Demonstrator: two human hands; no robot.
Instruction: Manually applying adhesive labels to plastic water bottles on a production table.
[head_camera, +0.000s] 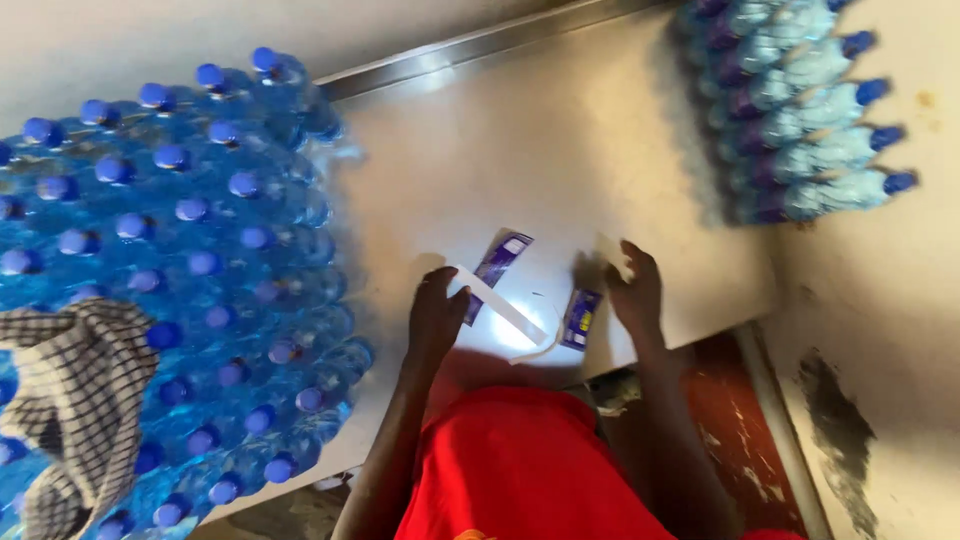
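A metal table is seen from above. The left hand is closed on one end of a white strip, which slants across the table toward the right hand — whether that hand grips anything cannot be told. Two purple labels lie between the hands. Blue-capped bottles are packed at the left — a checked cloth is draped over them.

Two purple-blue rectangular labels lie on the surface: one label near centre, another label right of it.
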